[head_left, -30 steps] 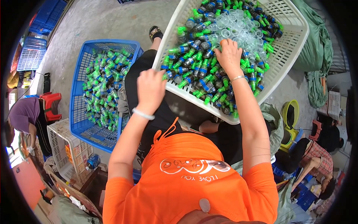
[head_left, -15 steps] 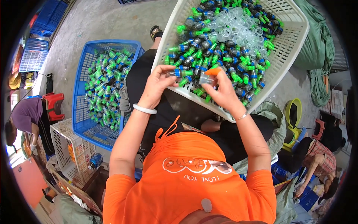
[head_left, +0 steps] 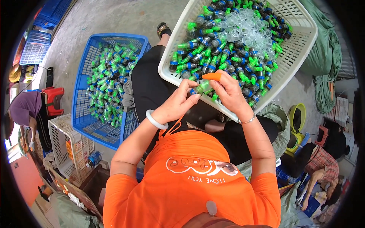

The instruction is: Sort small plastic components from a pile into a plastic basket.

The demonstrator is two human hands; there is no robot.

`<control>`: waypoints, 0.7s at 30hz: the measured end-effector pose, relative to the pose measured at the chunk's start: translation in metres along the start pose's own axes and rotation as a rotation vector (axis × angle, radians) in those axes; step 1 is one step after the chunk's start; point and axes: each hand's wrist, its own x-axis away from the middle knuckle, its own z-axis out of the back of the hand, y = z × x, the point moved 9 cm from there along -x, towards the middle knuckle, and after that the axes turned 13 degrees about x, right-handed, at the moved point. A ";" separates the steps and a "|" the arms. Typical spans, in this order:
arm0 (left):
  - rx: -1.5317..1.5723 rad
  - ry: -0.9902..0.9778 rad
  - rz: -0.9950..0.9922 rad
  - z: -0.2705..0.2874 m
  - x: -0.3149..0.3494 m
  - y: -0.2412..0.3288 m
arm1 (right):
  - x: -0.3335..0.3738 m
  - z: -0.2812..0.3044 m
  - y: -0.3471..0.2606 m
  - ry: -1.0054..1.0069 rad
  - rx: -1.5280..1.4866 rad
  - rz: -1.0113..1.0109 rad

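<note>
My left hand [head_left: 176, 103] grips a small bottle [head_left: 194, 91] with a blue band and a green top, tilted towards the right. Between the fingers of my right hand [head_left: 232, 95] is a clear plastic cap [head_left: 205, 85], which lies over the bottle's green top; how far on it sits I cannot tell. An orange cover [head_left: 212, 76] sheathes one right finger. Both hands are just above the near edge of a white plastic basket [head_left: 304, 36]. Inside it are many green-topped bottles [head_left: 207, 62] and a heap of loose clear caps [head_left: 243, 30].
A blue basket [head_left: 78, 95] of capped bottles stands left of my leg. Green sacking [head_left: 323, 49] hangs at the right. One person [head_left: 26, 108] bends over at the far left, another [head_left: 321, 163] at the lower right. An empty-looking white crate [head_left: 70, 152] lies lower left.
The clear cap and the bottle's green top, apart before, have come together. My left hand has moved right and down towards my right hand. The view has shifted slightly.
</note>
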 end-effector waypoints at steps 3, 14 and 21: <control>0.065 0.119 -0.231 0.009 0.004 0.009 | -0.002 0.000 -0.008 -0.016 0.055 0.030; -0.033 0.048 -0.183 0.009 0.013 0.019 | 0.002 -0.005 -0.023 -0.070 0.071 0.128; -0.540 0.022 -0.470 -0.012 0.021 0.047 | 0.006 -0.014 -0.019 -0.207 0.159 0.173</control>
